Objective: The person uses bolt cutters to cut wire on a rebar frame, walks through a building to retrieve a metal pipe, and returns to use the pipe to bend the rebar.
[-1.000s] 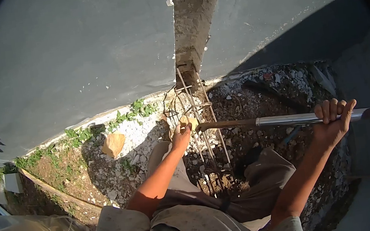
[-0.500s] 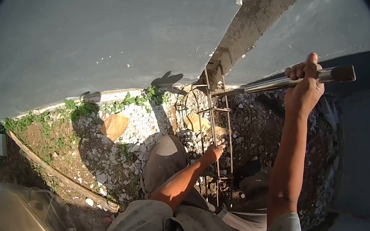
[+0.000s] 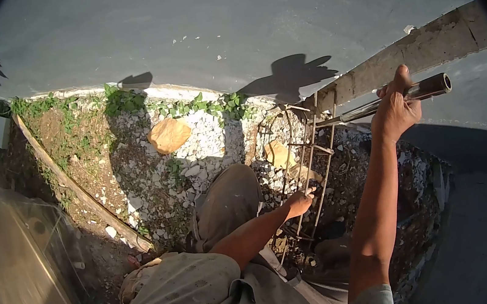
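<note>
A narrow cage of rusty steel rebar (image 3: 308, 162), long bars tied with cross stirrups, stands in front of me against the wall's base. My left hand (image 3: 300, 202) is closed around one of its long bars, low down. My right hand (image 3: 397, 110) grips a shiny metal pipe (image 3: 436, 85) with the thumb lying along the top. Its hollow end points right, while a thinner dark rod at the other end reaches the upper part of the cage.
A grey wall (image 3: 148, 35) rises ahead, with a bare concrete strip (image 3: 426, 42) along it. White rubble (image 3: 204, 135), a tan stone (image 3: 169, 135) and green weeds cover the ground. A long wooden strip (image 3: 79, 186) lies at left, near a plastic-covered panel (image 3: 18, 261).
My view has turned, so the cage leans more to the right in it. The pipe is now tilted, its hollow end higher and facing me more. Both hands keep their grips.
</note>
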Available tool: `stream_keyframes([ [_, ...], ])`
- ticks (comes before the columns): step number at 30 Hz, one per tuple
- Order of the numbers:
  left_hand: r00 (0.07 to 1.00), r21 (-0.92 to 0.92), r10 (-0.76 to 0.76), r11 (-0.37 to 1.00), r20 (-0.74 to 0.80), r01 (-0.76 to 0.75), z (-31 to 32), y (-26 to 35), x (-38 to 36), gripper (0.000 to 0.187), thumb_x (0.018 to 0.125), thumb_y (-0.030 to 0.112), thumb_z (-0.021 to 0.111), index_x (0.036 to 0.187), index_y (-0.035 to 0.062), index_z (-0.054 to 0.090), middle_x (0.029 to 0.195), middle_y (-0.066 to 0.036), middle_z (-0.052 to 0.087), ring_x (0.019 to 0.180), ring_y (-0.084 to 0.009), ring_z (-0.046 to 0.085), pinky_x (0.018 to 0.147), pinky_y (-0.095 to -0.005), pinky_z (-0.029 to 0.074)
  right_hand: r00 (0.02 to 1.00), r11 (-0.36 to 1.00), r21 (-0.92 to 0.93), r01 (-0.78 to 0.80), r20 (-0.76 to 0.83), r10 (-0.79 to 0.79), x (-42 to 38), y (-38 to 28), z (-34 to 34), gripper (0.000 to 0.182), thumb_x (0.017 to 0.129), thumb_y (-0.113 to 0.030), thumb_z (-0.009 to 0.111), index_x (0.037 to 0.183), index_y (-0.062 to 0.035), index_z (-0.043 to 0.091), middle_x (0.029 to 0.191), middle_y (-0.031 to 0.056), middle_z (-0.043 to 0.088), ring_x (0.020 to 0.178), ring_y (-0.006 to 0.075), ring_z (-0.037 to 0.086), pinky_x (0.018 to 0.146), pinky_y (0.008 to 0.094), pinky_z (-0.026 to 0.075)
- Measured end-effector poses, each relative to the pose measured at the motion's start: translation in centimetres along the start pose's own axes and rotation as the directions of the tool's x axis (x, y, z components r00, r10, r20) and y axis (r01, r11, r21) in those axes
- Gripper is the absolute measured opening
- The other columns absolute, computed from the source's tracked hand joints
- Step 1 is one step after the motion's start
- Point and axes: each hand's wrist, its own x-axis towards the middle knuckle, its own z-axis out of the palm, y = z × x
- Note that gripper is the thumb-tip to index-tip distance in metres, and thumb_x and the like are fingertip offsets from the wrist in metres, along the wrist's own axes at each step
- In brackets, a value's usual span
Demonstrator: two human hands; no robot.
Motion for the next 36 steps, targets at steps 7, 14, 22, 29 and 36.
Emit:
stream_keyframes([
  [7,0.985,-0.078,-0.136,0.986,0.108,0.145,-1.7,0.9,0.4,0.006,0.075,0.007,0.054,0.071,0.0014,0.054,0.1,-0.018,0.065,0.071,-0.0252,0.066,0.059,-0.0376,0.053,0.998,0.998,0.026,-0.06,-0.009,0.06,0.1,0.5,2.0,0.038,0.087,-0.035,0.071,0.066,-0.0068,0.055,0.057,-0.0019,0.048,0.052,0.0071,0.045,0.052,0.0251,0.041],
  [14,0.98,-0.135,-0.144,0.977,0.136,0.162,-0.9,0.9,0.1,0.007,0.077,0.009,0.053,0.078,0.0022,0.054,0.102,-0.017,0.061,0.07,-0.0254,0.065,0.056,-0.039,0.052,0.992,0.989,0.082,-0.122,0.051,0.118,1.3,1.9,2.3,0.039,0.088,-0.036,0.069,0.07,-0.0078,0.049,0.06,-0.001,0.046,0.055,0.01,0.043,0.054,0.0272,0.04],
  [22,0.949,0.165,0.094,0.975,0.3,-0.149,-1.1,-0.2,0.7,0.012,0.074,0.01,0.055,0.065,0.0028,0.055,0.062,-0.007,0.053,0.057,-0.0228,0.059,0.043,-0.0389,0.043,0.976,0.972,0.178,-0.153,0.182,0.12,-1.2,-1.0,-1.9,0.037,0.092,-0.028,0.065,0.066,-0.0065,0.049,0.062,0.0004,0.044,0.057,0.0112,0.042,0.055,0.029,0.038],
  [29,0.635,-0.59,-0.584,0.303,0.505,0.748,-8.7,2.1,1.8,0.08,0.086,0.069,0.045,0.12,-0.0022,0.057,0.105,-0.024,0.063,0.104,-0.0338,0.059,0.088,-0.0418,0.045,0.94,0.993,0.111,-0.034,0.342,-0.006,1.4,-7.1,1.7,0.043,0.092,-0.031,0.064,0.06,-0.0095,0.045,0.053,-0.0005,0.038,0.046,0.0088,0.035,0.044,0.0257,0.03],
  [36,0.605,-0.566,-0.586,0.281,0.539,0.775,-7.7,2.8,1.9,0.068,0.09,0.059,0.046,0.129,0.0041,0.053,0.12,-0.024,0.059,0.11,-0.0368,0.057,0.095,-0.0407,0.044,0.952,0.982,0.148,0.114,0.268,-0.15,2.1,-5.6,3.5,0.044,0.093,-0.031,0.064,0.06,-0.0081,0.045,0.051,0.0001,0.039,0.044,0.0087,0.037,0.042,0.0267,0.031],
])
